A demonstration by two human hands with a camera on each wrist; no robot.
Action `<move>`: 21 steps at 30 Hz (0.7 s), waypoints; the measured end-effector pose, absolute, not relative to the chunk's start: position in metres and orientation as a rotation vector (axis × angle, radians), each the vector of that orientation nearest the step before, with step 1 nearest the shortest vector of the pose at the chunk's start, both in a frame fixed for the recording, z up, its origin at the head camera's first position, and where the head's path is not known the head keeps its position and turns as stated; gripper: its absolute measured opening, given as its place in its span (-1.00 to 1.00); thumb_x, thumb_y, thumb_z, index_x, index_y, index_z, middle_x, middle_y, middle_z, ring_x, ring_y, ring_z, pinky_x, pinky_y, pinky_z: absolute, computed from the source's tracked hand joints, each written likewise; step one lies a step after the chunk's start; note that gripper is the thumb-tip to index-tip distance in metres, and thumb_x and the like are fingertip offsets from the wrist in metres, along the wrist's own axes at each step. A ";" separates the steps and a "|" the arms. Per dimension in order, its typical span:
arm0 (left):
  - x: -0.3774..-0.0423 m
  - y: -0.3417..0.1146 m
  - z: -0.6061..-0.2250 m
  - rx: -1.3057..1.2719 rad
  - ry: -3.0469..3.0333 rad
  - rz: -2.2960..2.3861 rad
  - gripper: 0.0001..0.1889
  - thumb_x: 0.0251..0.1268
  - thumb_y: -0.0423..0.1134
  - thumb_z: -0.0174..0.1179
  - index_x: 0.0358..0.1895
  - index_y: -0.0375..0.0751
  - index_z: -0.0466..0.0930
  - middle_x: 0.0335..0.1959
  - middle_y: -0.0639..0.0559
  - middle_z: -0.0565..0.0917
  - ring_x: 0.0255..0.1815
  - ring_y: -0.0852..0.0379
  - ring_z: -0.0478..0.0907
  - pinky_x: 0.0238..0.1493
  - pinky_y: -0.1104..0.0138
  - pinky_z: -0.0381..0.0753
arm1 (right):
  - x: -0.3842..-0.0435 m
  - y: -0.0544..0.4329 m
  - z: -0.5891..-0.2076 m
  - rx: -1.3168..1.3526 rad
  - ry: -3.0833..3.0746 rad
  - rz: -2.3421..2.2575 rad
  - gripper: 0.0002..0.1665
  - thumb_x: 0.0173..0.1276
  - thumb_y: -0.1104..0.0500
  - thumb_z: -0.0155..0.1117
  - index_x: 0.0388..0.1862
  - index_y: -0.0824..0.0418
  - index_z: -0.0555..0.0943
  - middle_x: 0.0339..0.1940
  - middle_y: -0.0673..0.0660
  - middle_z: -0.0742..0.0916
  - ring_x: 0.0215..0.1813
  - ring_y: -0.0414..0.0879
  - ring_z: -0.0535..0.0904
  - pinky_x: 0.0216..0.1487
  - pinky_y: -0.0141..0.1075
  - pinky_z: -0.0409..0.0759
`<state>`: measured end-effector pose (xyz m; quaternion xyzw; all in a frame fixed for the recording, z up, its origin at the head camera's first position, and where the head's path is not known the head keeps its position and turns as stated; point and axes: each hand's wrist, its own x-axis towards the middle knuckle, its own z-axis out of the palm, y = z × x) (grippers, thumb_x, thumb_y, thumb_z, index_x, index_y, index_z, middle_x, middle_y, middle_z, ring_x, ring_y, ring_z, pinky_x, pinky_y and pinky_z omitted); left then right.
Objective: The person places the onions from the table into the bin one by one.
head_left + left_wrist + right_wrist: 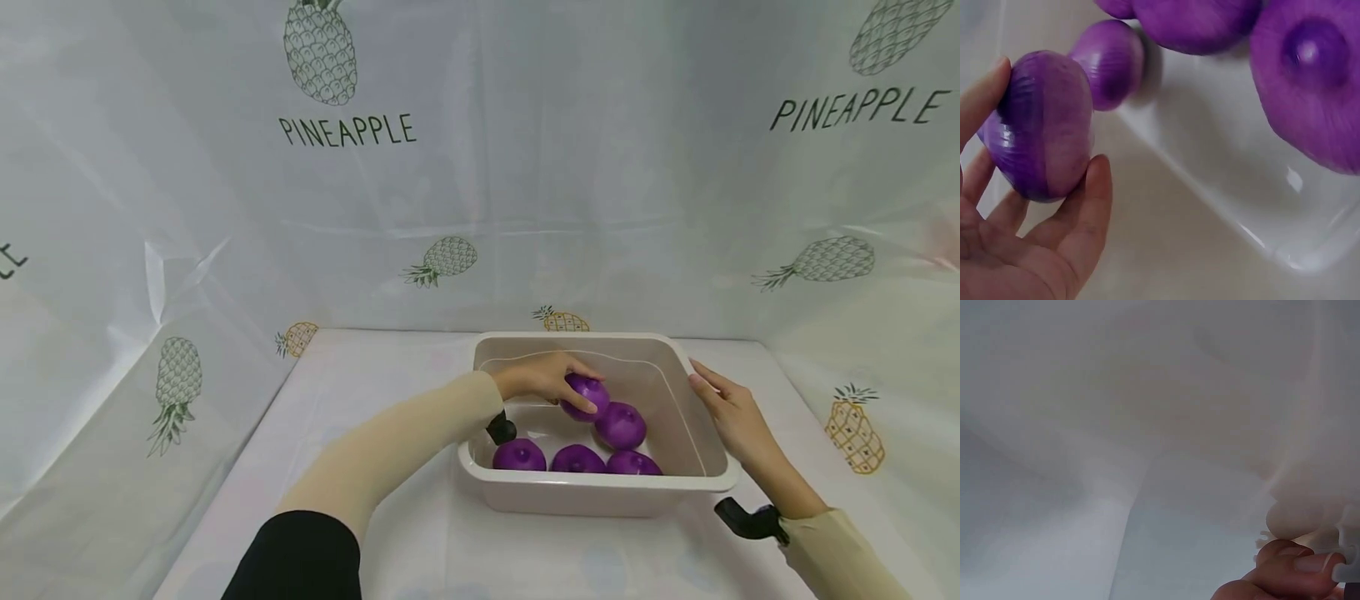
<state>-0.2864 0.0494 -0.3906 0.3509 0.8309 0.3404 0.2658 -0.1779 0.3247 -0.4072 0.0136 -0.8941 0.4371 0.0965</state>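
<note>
Inside a white plastic bin [570,498], my left hand [542,375] holds a purple onion [587,395] between thumb and fingers. The left wrist view shows that onion [1047,128] from the side, with the thumb and fingers around it. Just right of it lies another purple onion [621,426], and several more sit along the bin's near wall, among them one at the near left [519,456]. At the bin's right rim, my right hand [738,417] grips the edge. In the right wrist view only some fingers [1291,572] show, and the rest of that view is blurred.
The bin stands on a table with a pale cloth [405,517]. Behind and beside the table hangs a white sheet [562,167] printed with pineapples. Black camera mounts sit at both wrists; the right one [750,521] is near the bin's front right corner.
</note>
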 end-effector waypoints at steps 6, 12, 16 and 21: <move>-0.291 0.053 -0.402 0.928 2.247 0.864 -0.36 0.11 -0.16 0.52 0.31 -0.11 0.56 0.22 0.08 0.60 -0.23 0.32 0.54 -0.35 0.41 0.64 | -0.178 0.325 -0.408 0.029 -2.652 1.295 -0.40 0.65 0.06 -0.06 0.48 0.40 0.26 0.26 0.59 0.46 0.09 0.39 0.55 -0.29 -0.48 0.53; -0.295 0.058 -0.414 0.950 2.279 0.765 -0.39 0.11 -0.19 0.52 0.28 -0.16 0.59 0.04 0.07 0.69 -0.38 0.29 0.52 -0.46 0.44 0.57 | -0.179 0.326 -0.407 0.026 -2.652 1.283 -0.39 0.64 0.03 -0.05 0.48 0.39 0.28 0.25 0.58 0.47 0.04 0.28 0.60 -0.29 -0.47 0.53; -0.298 0.061 -0.425 0.986 2.319 0.660 -0.39 0.10 -0.16 0.52 0.28 -0.10 0.60 -0.03 0.11 0.71 -0.44 0.29 0.51 -0.50 0.47 0.56 | -0.179 0.327 -0.408 0.027 -2.653 1.291 -0.39 0.64 0.04 -0.05 0.48 0.38 0.28 0.29 0.57 0.45 0.11 0.35 0.55 -0.28 -0.57 0.46; -0.300 0.064 -0.436 1.078 2.360 0.514 -0.39 0.10 -0.10 0.51 0.28 -0.07 0.60 0.06 0.11 0.69 -0.44 0.29 0.52 -0.42 0.51 0.56 | -0.180 0.326 -0.409 0.026 -2.664 1.289 -0.41 0.65 0.06 -0.07 0.49 0.38 0.26 0.33 0.56 0.41 0.19 0.43 0.47 -0.25 -0.60 0.42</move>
